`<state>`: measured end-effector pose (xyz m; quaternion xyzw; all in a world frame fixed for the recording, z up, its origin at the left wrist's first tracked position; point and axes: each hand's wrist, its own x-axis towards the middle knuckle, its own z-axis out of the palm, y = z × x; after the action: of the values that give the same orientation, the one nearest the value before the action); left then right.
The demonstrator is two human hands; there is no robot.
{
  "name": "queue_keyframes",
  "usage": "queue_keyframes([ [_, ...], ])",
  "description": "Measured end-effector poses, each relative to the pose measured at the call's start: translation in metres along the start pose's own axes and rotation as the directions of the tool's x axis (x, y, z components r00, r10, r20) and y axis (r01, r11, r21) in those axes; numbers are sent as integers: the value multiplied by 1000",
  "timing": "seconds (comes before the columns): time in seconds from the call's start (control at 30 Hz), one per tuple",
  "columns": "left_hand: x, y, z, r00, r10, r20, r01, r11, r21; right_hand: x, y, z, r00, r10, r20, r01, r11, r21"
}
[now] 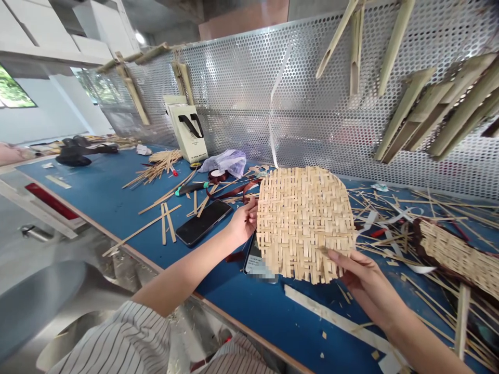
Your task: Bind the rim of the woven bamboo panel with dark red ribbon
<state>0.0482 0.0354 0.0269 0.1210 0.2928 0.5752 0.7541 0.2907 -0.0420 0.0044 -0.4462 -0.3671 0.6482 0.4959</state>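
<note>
A woven bamboo panel (306, 218) with rounded corners and ragged strip ends is held up above the blue table (249, 311). My left hand (245, 221) is closed at its left edge, the fingertips partly hidden behind the weave. At the lower right corner, my right hand (356, 272) pinches the panel with the thumb on the front face and the fingers behind. Partly covered by the panel lies a phone with a lit screen (255, 265). Left of my left hand rests a dark phone (203, 222).
Bamboo strips (166, 161) and a green-and-black knife (192, 188) lie toward the back left, near a paper bag (191, 132). Another woven piece (460, 254) lies at the right among loose strips. A perforated metal screen (237, 104) with bamboo tubes stands behind.
</note>
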Motion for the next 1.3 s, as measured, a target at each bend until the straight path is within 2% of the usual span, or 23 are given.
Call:
queue_keyframes([
  [0.1,-4,-1,4,998,46,41,-47,999,27,1,2,-2,998,-44,-38,43,998,-35],
  [0.17,-7,-2,5,990,81,117,-94,989,112,1,3,-2,994,-78,-70,75,996,-50],
  [0.3,-9,-8,2,959,111,260,-225,856,465,0,4,-1,994,-94,-54,90,993,-70],
  [0.47,-10,-15,-1,957,91,276,-245,763,598,-1,4,1,996,-76,-44,75,997,-27],
  [0.7,-15,-14,2,948,90,304,-271,729,629,-1,-10,-3,991,-83,-109,92,992,83],
  [0.87,-17,-18,3,968,12,252,-173,760,627,-4,-17,-2,982,-111,-153,130,985,116],
  [1.07,-20,-22,4,966,-105,236,-82,742,666,-3,-15,1,989,4,-148,10,995,97],
  [1.3,-20,-22,2,958,-122,260,-66,789,611,4,-15,-6,984,44,-171,-20,990,140],
])
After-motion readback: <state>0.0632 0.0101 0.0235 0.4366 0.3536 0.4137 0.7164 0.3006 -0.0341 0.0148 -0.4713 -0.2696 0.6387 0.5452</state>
